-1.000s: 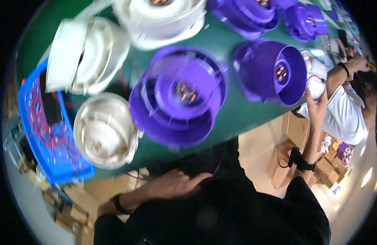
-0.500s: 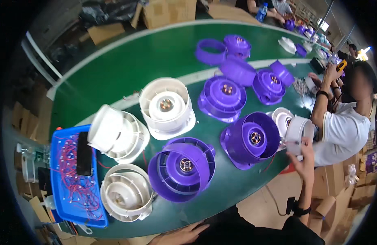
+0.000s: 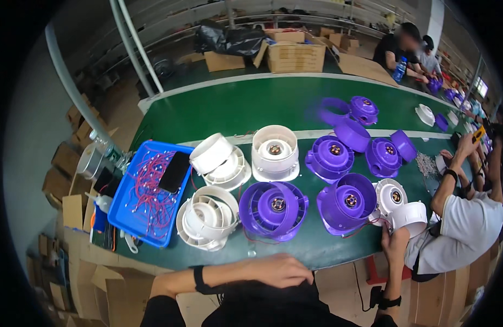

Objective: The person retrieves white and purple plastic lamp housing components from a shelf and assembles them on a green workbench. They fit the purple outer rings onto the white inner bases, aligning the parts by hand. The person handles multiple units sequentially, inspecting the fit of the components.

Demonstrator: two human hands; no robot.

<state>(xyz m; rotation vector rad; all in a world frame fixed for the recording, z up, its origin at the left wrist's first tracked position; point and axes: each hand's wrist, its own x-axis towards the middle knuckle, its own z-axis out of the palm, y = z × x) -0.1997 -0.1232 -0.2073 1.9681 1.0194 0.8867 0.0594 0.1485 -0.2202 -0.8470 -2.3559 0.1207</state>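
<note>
Right hand (image 3: pixel 395 241): we see it grasping a white ring, gripped at its near lower side beside the table's right-hand edge.
White ring (image 3: pixel 411 217): we find it tilted in that grasp, just beside a white housing (image 3: pixel 390 195); whether the two touch, we cannot tell.
Left hand (image 3: pixel 283 271): we note it released and relaxed, back upward, fingers loosely bent, near the front edge of the table (image 3: pixel 327 257).
Purple front row: we mark two units, a right one (image 3: pixel 349 200) next to the white housing and a left one (image 3: pixel 274 210) bearing a slanted ring; a thin red wire (image 3: pixel 364 224) lies by the right one.
Purple rear group: we count three more motor housings, at centre (image 3: pixel 330 155), to its right (image 3: pixel 383 158) and farther back (image 3: pixel 364 110).
White group: we see a near unit (image 3: pixel 208 218), a rear-left unit (image 3: pixel 229 171) topped by a leaning ring, and an upright rear-right unit (image 3: pixel 275 152).
Blue tray (image 3: pixel 125 211): we observe red wires (image 3: pixel 148 199) tangled inside and a black phone (image 3: pixel 175 171) lying at its right side.
Co-worker (image 3: pixel 461 237): we place this person in a white top at right, a yellow tool (image 3: pixel 479 134) at one hand.
</note>
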